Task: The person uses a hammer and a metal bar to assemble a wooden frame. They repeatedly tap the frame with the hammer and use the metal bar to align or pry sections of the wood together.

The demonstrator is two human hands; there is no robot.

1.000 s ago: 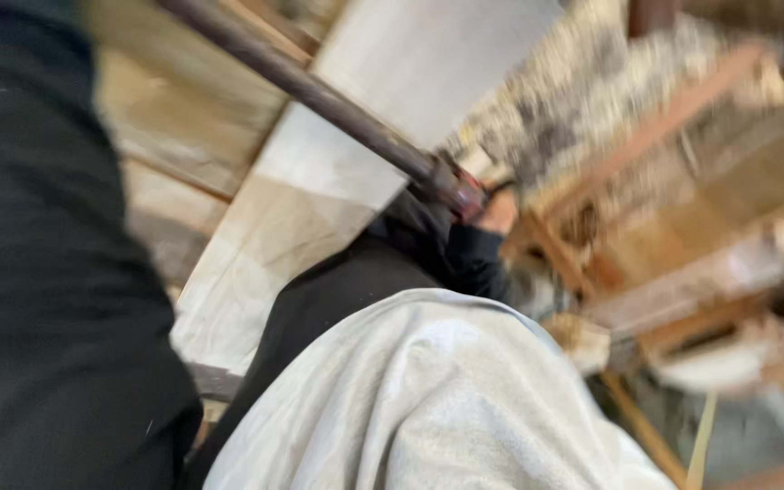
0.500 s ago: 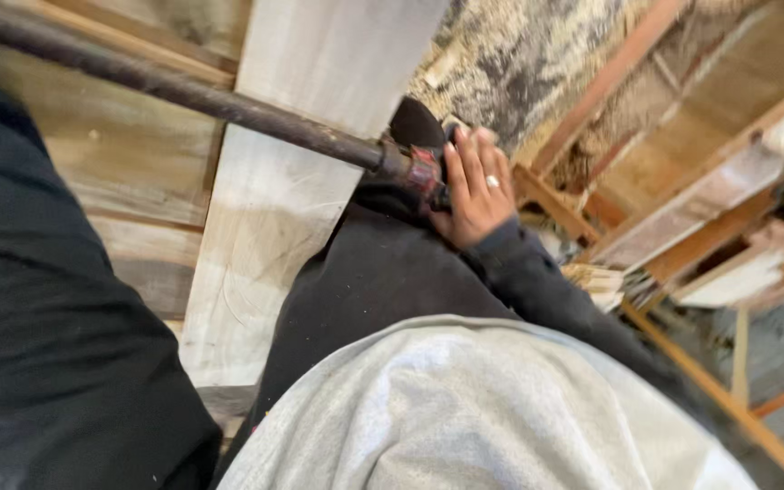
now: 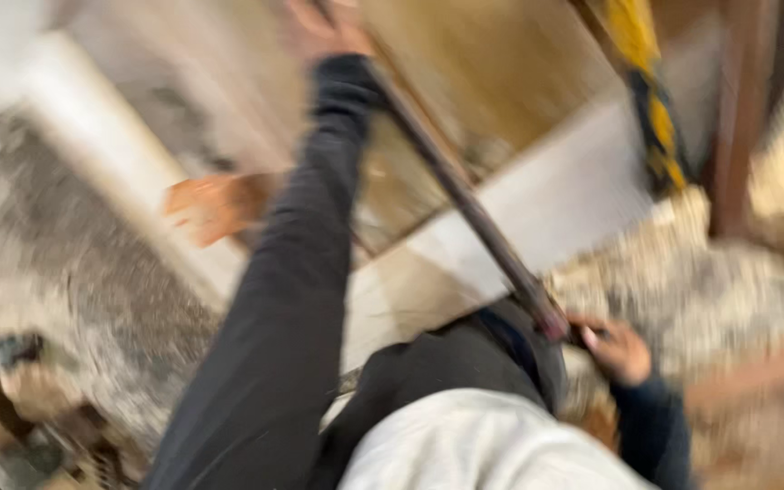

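Everything I see is motion-blurred — my left hand point(image 3: 324, 27) is cut off by the top edge, closed around the upper end of the long dark bar point(image 3: 465, 204) (grip detail unclear). My right hand point(image 3: 619, 349) clasps the bar's lower end, fingers curled.

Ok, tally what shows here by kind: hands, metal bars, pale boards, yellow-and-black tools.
Hands: 2, the left hand high on the bar, the right hand at its lower end.
Long dark metal bar: 1.
Pale board: 1 clear through the blur.
Yellow-and-black tool: 1.
Total: 5.
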